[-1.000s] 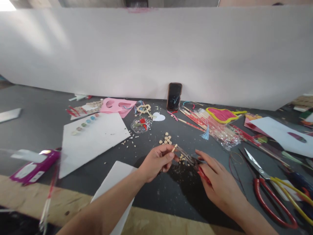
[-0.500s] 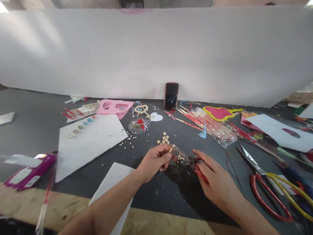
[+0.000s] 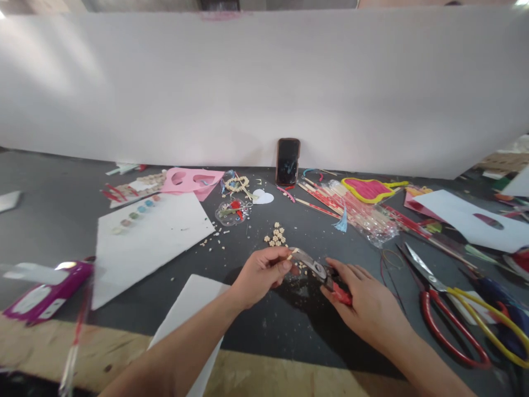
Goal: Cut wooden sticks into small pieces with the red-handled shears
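White panel (image 3: pixel 185 88) behind, dark worktop (image 3: pixel 264 331): between its centre and near edge, a left hand (image 3: pixel 260 274) pinches a pale stick (image 3: pixel 292 255) at the tip of pliers (image 3: pixel 317 269), their red handles gripped by the right hand (image 3: pixel 367 295). Beyond, heaped pale pieces (image 3: pixel 276 236) look finished; the stick does not.

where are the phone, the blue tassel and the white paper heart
phone (image 3: pixel 288 162): head view, middle of its dark screen
blue tassel (image 3: pixel 341 221): head view, its hanging threads
white paper heart (image 3: pixel 263 197): head view, middle of its flat face
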The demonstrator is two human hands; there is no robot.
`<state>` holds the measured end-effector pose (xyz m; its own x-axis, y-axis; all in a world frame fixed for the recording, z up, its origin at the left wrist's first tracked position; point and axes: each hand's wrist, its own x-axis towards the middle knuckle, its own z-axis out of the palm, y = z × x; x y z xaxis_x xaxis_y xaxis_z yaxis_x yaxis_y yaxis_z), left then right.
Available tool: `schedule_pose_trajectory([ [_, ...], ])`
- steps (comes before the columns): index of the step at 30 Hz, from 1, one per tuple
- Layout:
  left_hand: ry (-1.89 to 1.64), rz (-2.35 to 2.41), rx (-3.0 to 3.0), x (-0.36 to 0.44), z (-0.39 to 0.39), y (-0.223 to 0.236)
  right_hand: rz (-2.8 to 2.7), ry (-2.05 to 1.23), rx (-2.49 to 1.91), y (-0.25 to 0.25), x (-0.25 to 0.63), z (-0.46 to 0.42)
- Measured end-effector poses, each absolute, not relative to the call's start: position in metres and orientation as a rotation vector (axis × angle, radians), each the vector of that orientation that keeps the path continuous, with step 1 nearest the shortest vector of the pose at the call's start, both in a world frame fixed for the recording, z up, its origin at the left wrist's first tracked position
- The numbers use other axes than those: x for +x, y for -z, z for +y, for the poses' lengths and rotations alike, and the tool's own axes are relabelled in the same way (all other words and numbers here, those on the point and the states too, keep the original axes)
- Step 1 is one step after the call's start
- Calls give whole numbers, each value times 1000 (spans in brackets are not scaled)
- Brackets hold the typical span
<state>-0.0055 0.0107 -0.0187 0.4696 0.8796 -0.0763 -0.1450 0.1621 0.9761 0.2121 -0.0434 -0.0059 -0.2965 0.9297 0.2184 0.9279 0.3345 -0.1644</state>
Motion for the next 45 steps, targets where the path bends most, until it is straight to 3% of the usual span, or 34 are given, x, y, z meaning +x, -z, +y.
schedule_pose_trajectory([
  [38, -856, 814, 1226, -1, 6, 17, -2367, 4, -1633, -2, 204, -48],
  [45, -890, 845, 1187, -1, 8, 17, -2328, -221, -1597, 8, 204, -44],
])
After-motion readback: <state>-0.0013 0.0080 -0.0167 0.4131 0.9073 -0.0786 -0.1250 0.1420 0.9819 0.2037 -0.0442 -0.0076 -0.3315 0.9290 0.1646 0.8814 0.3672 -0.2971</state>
